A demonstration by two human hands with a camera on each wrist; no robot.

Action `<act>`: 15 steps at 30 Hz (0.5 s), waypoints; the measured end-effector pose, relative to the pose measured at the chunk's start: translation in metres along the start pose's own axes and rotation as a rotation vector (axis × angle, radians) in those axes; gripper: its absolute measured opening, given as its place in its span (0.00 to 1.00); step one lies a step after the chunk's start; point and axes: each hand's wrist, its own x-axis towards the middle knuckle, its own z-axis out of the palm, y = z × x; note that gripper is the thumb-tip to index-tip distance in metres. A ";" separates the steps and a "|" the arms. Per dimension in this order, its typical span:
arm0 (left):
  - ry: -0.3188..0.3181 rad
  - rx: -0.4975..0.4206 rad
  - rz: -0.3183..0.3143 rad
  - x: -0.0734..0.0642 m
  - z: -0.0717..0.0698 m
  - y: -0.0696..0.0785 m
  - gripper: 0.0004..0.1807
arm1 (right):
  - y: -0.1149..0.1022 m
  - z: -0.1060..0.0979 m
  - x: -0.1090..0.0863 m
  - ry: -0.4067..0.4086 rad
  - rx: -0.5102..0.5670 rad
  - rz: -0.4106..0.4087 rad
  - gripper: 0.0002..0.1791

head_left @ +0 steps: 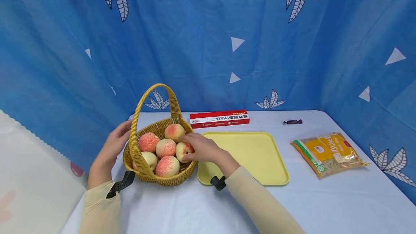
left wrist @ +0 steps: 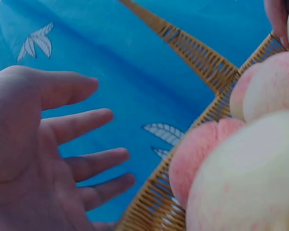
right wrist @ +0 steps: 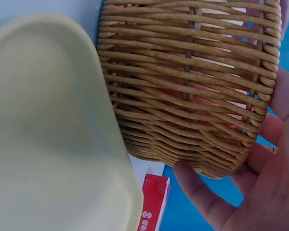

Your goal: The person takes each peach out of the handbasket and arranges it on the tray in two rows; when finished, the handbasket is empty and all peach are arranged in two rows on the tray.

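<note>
A yellow woven basket (head_left: 185, 180) with a tall arched handle holds several pink and cream peaches (head_left: 166, 148). My right hand (head_left: 205, 149) reaches over its right rim and grips a peach (head_left: 182, 150), thumb on the near side and fingers on the far side. In the right wrist view, one finger of this hand lies along the outside of the wicker. To the left of the basket is my left hand (head_left: 112, 146), near the handle's base. The left wrist view shows that hand (left wrist: 53, 139) with its fingers spread and nothing in them.
A pale yellow tray (head_left: 247, 158) lies right beside the basket. Behind it is a red pasta box (head_left: 219, 119). Farther right are a small purple-wrapped candy (head_left: 292, 122) and an orange food packet (head_left: 328, 152). Blue curtain (head_left: 208, 46) hangs behind the white table.
</note>
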 end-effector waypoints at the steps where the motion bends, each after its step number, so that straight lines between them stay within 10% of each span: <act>1: -0.027 0.000 -0.007 0.001 0.000 -0.003 0.40 | -0.001 -0.001 0.001 -0.011 -0.012 0.002 0.37; 15: -0.176 -0.189 -0.055 0.010 0.003 -0.048 0.34 | -0.007 -0.003 0.010 -0.086 -0.114 0.053 0.38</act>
